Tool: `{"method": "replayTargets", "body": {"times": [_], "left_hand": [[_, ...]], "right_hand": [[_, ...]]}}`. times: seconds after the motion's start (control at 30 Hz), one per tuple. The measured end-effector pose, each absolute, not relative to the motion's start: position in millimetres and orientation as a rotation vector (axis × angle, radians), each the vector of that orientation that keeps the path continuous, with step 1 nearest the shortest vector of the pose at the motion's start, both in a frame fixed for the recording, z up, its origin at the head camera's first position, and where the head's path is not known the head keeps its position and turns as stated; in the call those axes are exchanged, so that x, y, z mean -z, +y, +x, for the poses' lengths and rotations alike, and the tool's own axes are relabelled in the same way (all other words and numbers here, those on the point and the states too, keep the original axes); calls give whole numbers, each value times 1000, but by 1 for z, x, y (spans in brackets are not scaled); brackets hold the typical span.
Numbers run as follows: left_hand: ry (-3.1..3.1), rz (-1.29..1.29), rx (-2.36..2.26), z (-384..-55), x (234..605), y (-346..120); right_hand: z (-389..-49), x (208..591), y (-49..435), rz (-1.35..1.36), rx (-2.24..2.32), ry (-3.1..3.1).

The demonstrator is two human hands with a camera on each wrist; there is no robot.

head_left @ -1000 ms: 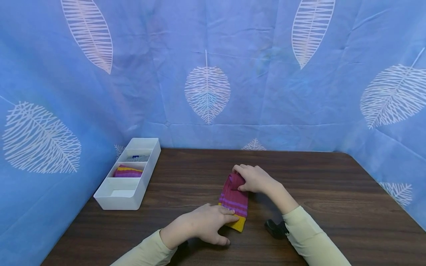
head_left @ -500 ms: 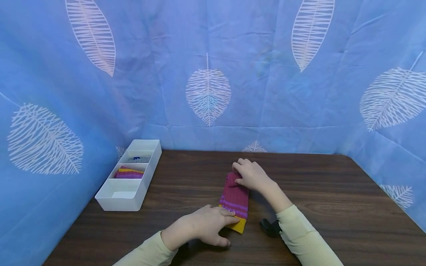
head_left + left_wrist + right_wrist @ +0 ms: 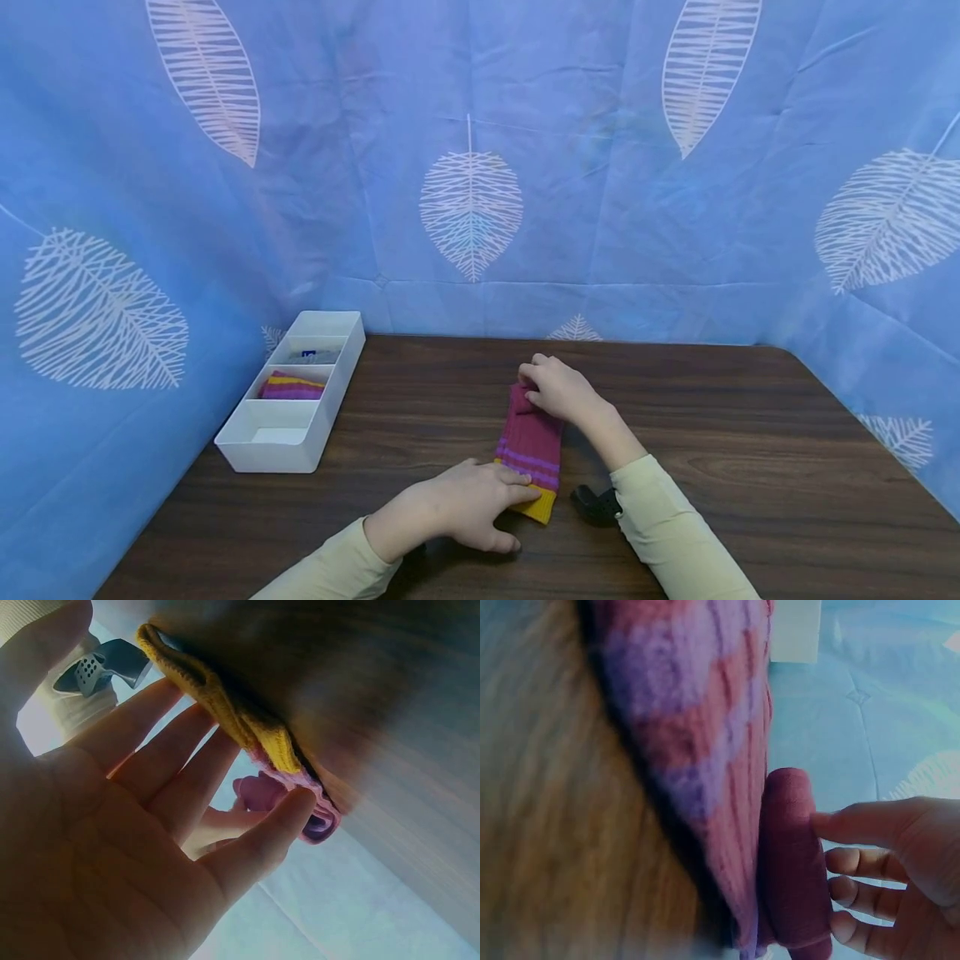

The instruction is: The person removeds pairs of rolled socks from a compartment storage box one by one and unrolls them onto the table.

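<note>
A maroon knitted sock (image 3: 534,437) with purple stripes and a yellow cuff lies lengthwise on the table. My left hand (image 3: 471,507) rests on the cuff, fingers extended and thumb spread to the side; the left wrist view catches the layered yellow cuff (image 3: 225,709) against its fingertips. At the sock's far end, my right hand (image 3: 561,390) holds a rolled-over part with bent fingers. In the right wrist view, thumb and fingertips touch this maroon roll (image 3: 791,855). The right hand partly hides the roll in the head view.
A white box (image 3: 315,446) with compartments stands on the left of the brown table (image 3: 712,433). One compartment contains a folded striped sock (image 3: 292,387), another a greyish packet (image 3: 313,357). A blue leaf-print cloth (image 3: 600,208) hangs behind and beside the table.
My right hand has shifted slightly farther away and leftward at the sock's far end, its forearm swinging left. The left hand has stayed on the cuff.
</note>
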State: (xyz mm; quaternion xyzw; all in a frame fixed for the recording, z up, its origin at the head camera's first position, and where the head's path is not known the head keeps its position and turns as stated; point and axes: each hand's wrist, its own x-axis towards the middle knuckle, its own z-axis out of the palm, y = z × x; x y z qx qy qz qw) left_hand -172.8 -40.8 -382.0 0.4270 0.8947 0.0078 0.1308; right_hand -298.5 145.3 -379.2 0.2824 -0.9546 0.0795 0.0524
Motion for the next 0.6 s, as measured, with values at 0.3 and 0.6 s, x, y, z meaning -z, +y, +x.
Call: {"method": "replayTargets", "body": {"times": [0.3,0.6], "left_hand": [[2597,1224,-25,-173,383,-41],[2612,1229,-7,-173,383,-41]], "right_hand": [[-303,380,155,896,-356,-2864],[-308,385,160,896,-410,-2929]]}}
